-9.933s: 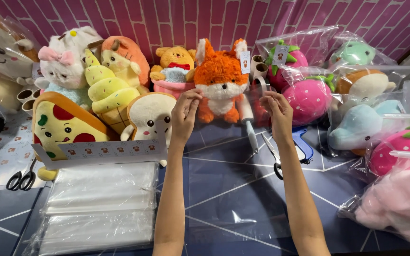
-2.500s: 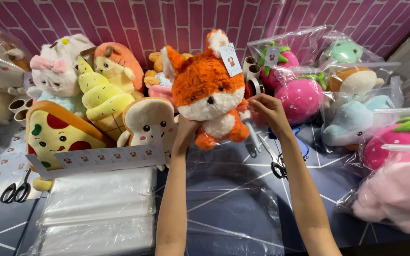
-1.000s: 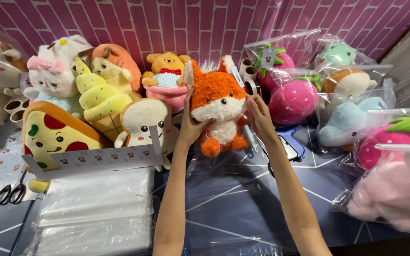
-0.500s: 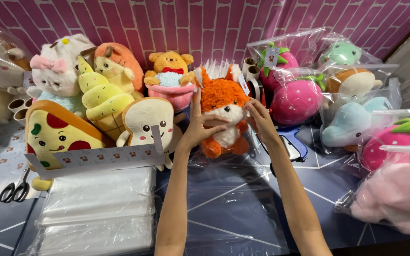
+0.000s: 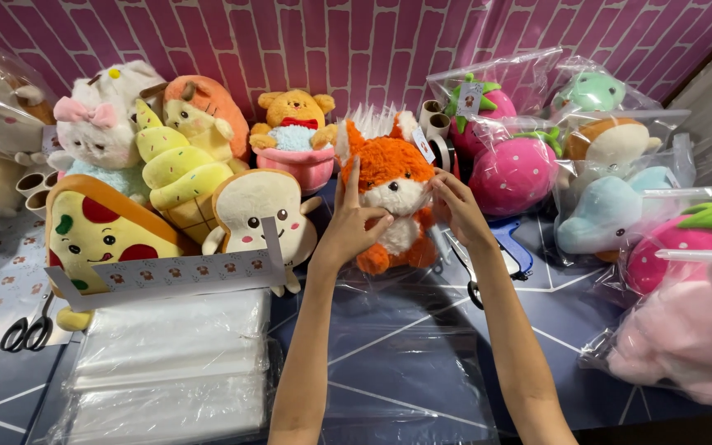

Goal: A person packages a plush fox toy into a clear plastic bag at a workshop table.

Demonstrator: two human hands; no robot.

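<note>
An orange fox plush (image 5: 391, 177) with a white muzzle and a paper tag stands upright on the dark table, on the far end of a clear plastic bag (image 5: 405, 363) that lies flat toward me. My left hand (image 5: 349, 224) grips the fox's left side and my right hand (image 5: 455, 208) holds its right side by the cheek. Behind the fox's head, crinkled clear plastic sticks up.
Unbagged plush toys crowd the left: pizza slice (image 5: 96, 231), toast (image 5: 259, 216), ice cream (image 5: 179, 177), bear in a pink cup (image 5: 294, 136). Bagged strawberry plush (image 5: 514, 171) and others fill the right. A stack of clear bags (image 5: 170, 363) and scissors (image 5: 28, 330) lie front left.
The fox was held up and tilted in the air; now both hands have set it down upright at the far end of the clear bag, farther from me.
</note>
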